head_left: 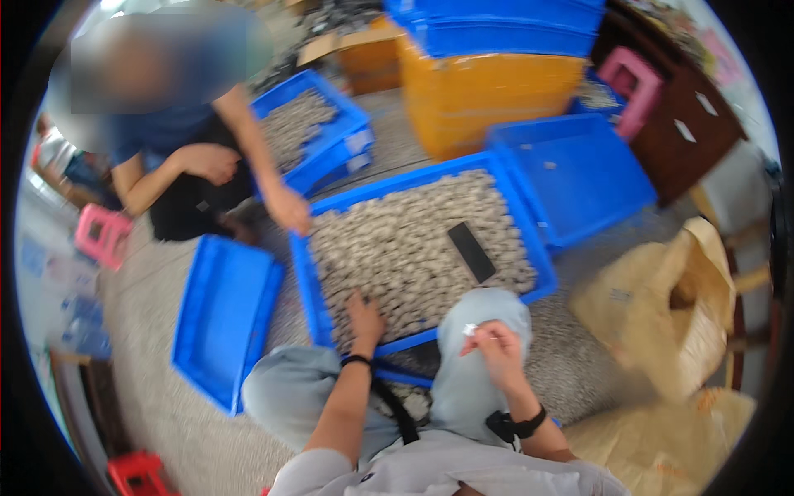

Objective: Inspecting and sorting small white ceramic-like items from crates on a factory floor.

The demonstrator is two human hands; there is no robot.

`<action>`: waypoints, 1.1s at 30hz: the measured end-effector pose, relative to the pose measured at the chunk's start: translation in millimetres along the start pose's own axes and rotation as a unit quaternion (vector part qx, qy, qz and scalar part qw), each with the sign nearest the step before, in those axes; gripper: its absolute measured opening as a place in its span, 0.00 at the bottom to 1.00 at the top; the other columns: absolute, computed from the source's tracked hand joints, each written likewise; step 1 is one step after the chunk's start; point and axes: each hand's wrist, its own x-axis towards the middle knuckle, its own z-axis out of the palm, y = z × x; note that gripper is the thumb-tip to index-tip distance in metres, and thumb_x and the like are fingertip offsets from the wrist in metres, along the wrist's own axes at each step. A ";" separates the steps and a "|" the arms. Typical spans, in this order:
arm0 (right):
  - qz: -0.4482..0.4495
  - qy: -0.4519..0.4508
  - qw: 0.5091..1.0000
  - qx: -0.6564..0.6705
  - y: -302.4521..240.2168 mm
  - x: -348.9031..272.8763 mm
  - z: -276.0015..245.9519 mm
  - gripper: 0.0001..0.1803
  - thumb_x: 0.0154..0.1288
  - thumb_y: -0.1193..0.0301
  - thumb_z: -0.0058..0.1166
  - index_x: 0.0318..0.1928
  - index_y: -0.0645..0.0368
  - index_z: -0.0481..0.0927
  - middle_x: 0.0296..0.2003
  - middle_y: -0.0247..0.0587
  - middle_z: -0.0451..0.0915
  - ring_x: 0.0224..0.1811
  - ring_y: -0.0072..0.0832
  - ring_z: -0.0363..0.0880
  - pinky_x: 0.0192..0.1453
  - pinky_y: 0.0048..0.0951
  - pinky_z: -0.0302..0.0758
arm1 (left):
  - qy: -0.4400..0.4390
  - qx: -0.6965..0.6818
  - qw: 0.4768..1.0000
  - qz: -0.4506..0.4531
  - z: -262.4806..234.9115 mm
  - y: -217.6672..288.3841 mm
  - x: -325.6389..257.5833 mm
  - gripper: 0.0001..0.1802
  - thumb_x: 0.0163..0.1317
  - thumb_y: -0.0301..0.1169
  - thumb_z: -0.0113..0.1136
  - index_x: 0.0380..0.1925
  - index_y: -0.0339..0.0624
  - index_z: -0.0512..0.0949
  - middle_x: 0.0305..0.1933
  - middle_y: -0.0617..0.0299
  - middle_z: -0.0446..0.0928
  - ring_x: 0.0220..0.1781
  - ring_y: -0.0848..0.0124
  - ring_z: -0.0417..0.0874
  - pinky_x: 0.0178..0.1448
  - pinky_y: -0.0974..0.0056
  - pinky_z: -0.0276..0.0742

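Filling a tray (305,281), pieces (405,248) touch the left hand (365,321), grip unclear; right hand (499,349) pinches a whitish bit (470,329).

A whitish shirt (529,477) meets pale-blue jeans (285,384) (plus black wristbands (529,426)).

My view is evenly lit and fairly bright, washing out pale toward the left rim. Slight blur softens the small grey pieces (397,240) and tan sack (645,310); fisheye distortion curves everything toward black corners.

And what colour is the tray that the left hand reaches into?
The tray is blue; it shows best in the head view.
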 end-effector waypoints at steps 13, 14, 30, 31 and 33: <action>-0.001 -0.020 0.998 -0.059 2.9 3.7 13.1 0.08 0.65 0.70 0.46 0.33 0.64 0.73 0.28 0.37 0.76 0.30 0.23 0.76 0.38 0.25 0.74 | 0.005 -0.084 0.996 -0.038 -8.3 6.3 -9.0 0.17 0.46 0.26 0.62 0.40 0.46 0.74 0.57 0.48 0.56 0.55 0.47 0.59 0.45 0.54 0.74; -0.002 -0.016 0.998 -0.066 3.3 4.3 13.4 0.09 0.65 0.70 0.46 0.33 0.64 0.73 0.28 0.37 0.76 0.30 0.23 0.76 0.38 0.25 0.74 | 0.008 -0.088 0.995 -0.037 -8.6 6.2 -8.4 0.17 0.46 0.26 0.62 0.40 0.46 0.74 0.57 0.48 0.56 0.55 0.47 0.59 0.45 0.54 0.74; -0.029 0.000 0.996 -0.079 10.6 5.2 17.3 0.09 0.64 0.70 0.47 0.31 0.63 0.75 0.26 0.33 0.75 0.29 0.20 0.75 0.38 0.22 0.71 | 0.073 -0.245 0.966 -0.031 8.2 -10.9 3.6 0.11 0.57 0.32 0.52 0.39 0.38 0.73 0.42 0.45 0.69 0.40 0.50 0.73 0.43 0.51 0.71; -0.022 -0.002 0.996 -0.084 10.6 5.4 18.5 0.09 0.64 0.70 0.47 0.32 0.63 0.75 0.26 0.33 0.75 0.29 0.20 0.75 0.38 0.22 0.71 | 0.095 -0.255 0.962 -0.009 12.6 -14.9 5.1 0.12 0.59 0.33 0.50 0.38 0.37 0.73 0.41 0.45 0.70 0.38 0.50 0.74 0.41 0.51 0.71; -0.018 -0.003 0.996 -0.089 11.9 5.6 18.6 0.09 0.64 0.70 0.47 0.32 0.63 0.75 0.26 0.34 0.75 0.30 0.20 0.75 0.38 0.22 0.71 | 0.107 -0.267 0.958 -0.004 16.0 -16.6 6.0 0.10 0.59 0.31 0.51 0.38 0.37 0.73 0.40 0.46 0.70 0.38 0.51 0.74 0.40 0.52 0.71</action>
